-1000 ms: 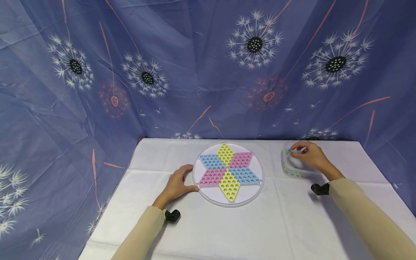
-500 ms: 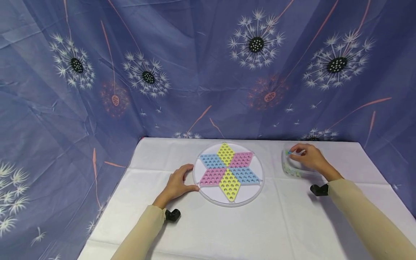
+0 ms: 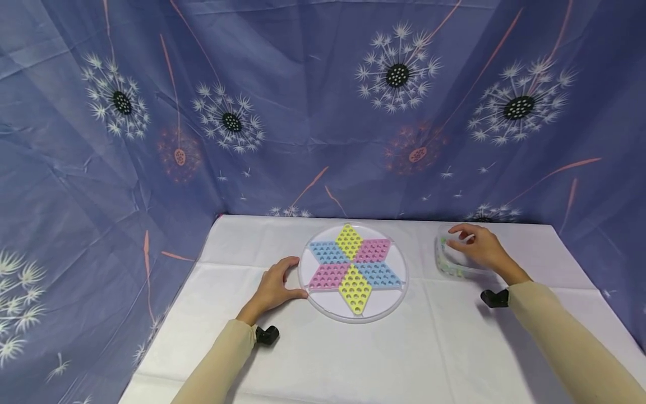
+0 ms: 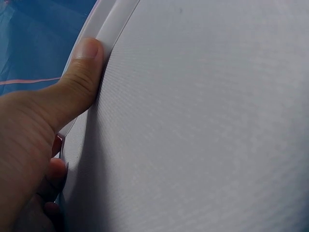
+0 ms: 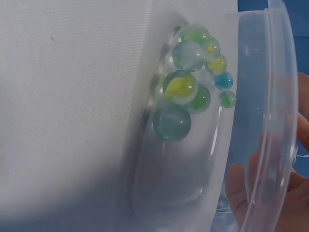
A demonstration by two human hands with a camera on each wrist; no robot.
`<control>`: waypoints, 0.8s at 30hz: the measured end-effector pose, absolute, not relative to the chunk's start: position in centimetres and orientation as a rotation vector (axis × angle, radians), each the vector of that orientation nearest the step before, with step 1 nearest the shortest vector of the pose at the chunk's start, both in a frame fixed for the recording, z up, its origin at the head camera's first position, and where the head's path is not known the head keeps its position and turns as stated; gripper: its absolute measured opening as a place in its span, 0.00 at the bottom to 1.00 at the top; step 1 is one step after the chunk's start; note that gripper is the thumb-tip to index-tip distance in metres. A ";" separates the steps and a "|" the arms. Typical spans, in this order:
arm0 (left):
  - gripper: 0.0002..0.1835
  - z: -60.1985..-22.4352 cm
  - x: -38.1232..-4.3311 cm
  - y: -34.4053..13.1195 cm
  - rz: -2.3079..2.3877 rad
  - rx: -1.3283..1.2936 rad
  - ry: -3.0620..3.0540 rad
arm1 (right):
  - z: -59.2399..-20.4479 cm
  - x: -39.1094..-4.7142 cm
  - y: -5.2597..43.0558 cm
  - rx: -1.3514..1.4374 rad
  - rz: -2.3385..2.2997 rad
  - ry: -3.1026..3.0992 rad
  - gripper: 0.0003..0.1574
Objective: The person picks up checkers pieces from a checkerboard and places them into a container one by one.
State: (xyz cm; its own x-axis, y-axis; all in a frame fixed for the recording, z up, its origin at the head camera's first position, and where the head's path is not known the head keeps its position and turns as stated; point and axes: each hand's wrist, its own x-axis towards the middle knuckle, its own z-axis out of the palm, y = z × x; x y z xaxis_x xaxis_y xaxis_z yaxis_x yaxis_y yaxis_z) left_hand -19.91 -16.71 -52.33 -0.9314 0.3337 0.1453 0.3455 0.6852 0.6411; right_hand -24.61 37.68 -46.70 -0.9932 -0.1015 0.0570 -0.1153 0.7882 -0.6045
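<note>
My left hand [image 3: 275,285] rests against the left rim of a round Chinese checkers board [image 3: 384,302], thumb and forefinger spread apart. In the left wrist view, its thumb [image 4: 84,70] lies along the board's raised rim [image 4: 114,21]. Over a clear plastic box [image 3: 465,272], my right hand [image 3: 481,247] has thumb and fingertips parted, with no marble visible between them. Seen from the right wrist, the fingers [image 5: 236,186] show through the box wall. Several glass marbles [image 5: 180,88] lie together at one end, among them a small blue marble [image 5: 223,80].
White cloth [image 3: 404,359] covers the table. Behind it hangs a blue curtain [image 3: 313,101] with dandelion prints, which also runs along the left side. The board's star has yellow, pink and blue points with rows of holes.
The right hand held a small blue marble at its fingertips, lowered it into the box and let it go; its fingers have parted. The left hand stays at the board's rim.
</note>
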 end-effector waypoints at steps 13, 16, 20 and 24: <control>0.52 -52.3 -20.2 -16.5 -1.106 -0.605 -2.850 | -46.1 -24.2 36.9 0.206 0.946 -2.877 0.26; 0.51 -52.0 -20.2 -16.6 -1.126 -0.642 -2.846 | -46.2 -24.1 36.8 0.215 0.927 -2.871 0.26; 0.49 -50.9 -20.3 -17.1 -1.218 -0.625 -2.867 | -45.9 -24.1 36.5 0.259 0.884 -2.862 0.28; 0.47 -49.3 -20.9 -17.4 -1.187 -0.590 -2.875 | -45.1 -23.9 35.8 0.294 0.874 -2.855 0.32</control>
